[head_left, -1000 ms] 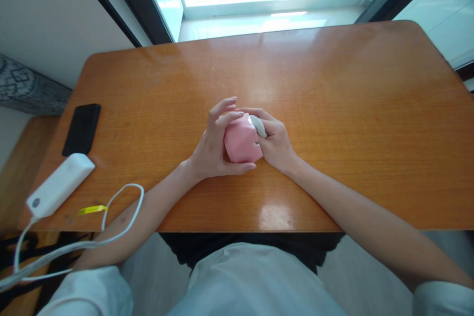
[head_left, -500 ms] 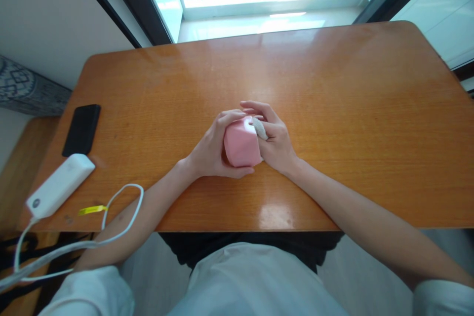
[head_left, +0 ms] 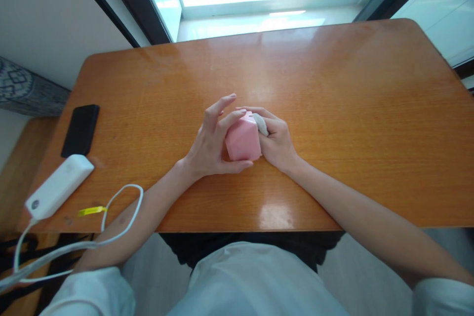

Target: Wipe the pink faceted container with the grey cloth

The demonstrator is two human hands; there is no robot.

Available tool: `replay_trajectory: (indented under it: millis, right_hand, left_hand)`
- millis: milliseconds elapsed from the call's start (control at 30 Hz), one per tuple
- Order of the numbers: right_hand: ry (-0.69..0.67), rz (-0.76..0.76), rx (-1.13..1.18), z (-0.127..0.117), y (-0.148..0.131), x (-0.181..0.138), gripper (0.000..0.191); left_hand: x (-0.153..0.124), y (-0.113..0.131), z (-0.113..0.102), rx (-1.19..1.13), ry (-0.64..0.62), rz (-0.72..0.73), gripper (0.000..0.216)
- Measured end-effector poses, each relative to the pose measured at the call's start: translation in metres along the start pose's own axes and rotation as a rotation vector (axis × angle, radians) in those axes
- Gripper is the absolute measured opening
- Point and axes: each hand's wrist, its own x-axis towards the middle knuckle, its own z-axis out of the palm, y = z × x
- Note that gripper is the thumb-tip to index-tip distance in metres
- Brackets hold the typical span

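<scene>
A pink block-like object with flat angled faces [head_left: 243, 139] is held over the middle of the table, between my two hands. My left hand [head_left: 212, 142] wraps loosely round its left side, one finger at the top edge and the thumb along the bottom; another finger is raised clear of it. Against the right side, my right hand [head_left: 276, 139] grips a bunched grey-white cloth [head_left: 260, 124], its fingers reaching behind the pink object. Those right fingertips are partly hidden, and I cannot tell exactly what kind of object the pink thing is.
The brown wooden table [head_left: 351, 108] spans the view below a window. At the left lie a black phone [head_left: 80, 131] and a white oblong device [head_left: 59, 186]. From it a white cable [head_left: 137, 207] with a yellow tag [head_left: 92, 211] loops over my left forearm.
My left hand's fingers have spread and lifted, one rising off the pink object. The pink object has shifted slightly upward in view and turned a little. The right hand keeps the cloth against it.
</scene>
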Motion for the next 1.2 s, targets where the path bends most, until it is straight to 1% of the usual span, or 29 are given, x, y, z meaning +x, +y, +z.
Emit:
replay_trajectory:
  millis: [67, 200, 233, 333, 400, 467, 533, 633, 767, 867, 1033, 1133, 1200]
  right_hand:
    - [0.013, 0.023, 0.015, 0.0, 0.0, 0.0, 0.018]
    - [0.028, 0.069, 0.042, 0.0, 0.0, 0.001, 0.013]
    - [0.032, 0.093, 0.044, 0.0, 0.0, 0.001, 0.015]
    - [0.034, 0.162, 0.04, 0.001, 0.0, 0.002, 0.03]
    - [0.03, 0.181, 0.044, 0.0, -0.001, 0.002, 0.04]
    - [0.027, 0.191, 0.053, 0.0, -0.002, 0.002, 0.046]
    - [0.017, 0.202, 0.058, -0.001, -0.003, 0.002, 0.049]
    - [-0.02, 0.22, 0.068, -0.003, -0.002, 0.003, 0.043]
    - [-0.051, 0.225, 0.073, -0.005, -0.002, 0.004, 0.043]
    - [-0.056, 0.179, 0.077, -0.005, -0.003, 0.003, 0.043]
    - [-0.064, 0.052, 0.075, -0.002, -0.005, 0.001, 0.044]
    - [-0.071, 0.019, 0.034, -0.002, -0.005, 0.0, 0.043]
    - [-0.079, -0.002, 0.012, -0.002, -0.003, -0.001, 0.039]
  left_hand:
    - [0.001, -0.001, -0.002, -0.029, -0.034, 0.027, 0.117]
    - [0.001, -0.003, 0.001, -0.094, -0.052, 0.078, 0.134]
    - [0.001, -0.003, 0.003, -0.096, -0.049, 0.083, 0.138]
    - [0.0, -0.004, 0.006, -0.087, -0.022, 0.083, 0.146]
    - [-0.002, -0.007, 0.007, -0.068, -0.01, 0.104, 0.145]
    - [-0.004, -0.011, 0.009, -0.036, -0.013, 0.168, 0.137]
    - [-0.006, -0.016, 0.01, 0.013, -0.013, 0.236, 0.127]
    - [-0.007, -0.019, 0.011, 0.109, 0.011, 0.292, 0.113]
    - [-0.006, -0.014, 0.009, 0.231, 0.038, 0.347, 0.093]
    - [-0.003, -0.006, 0.008, 0.257, 0.094, 0.401, 0.074]
    - [0.002, -0.001, 0.006, 0.22, 0.136, 0.424, 0.066]
    - [0.003, -0.001, 0.004, 0.184, 0.148, 0.442, 0.062]
    - [0.004, -0.001, 0.004, 0.177, 0.148, 0.454, 0.062]
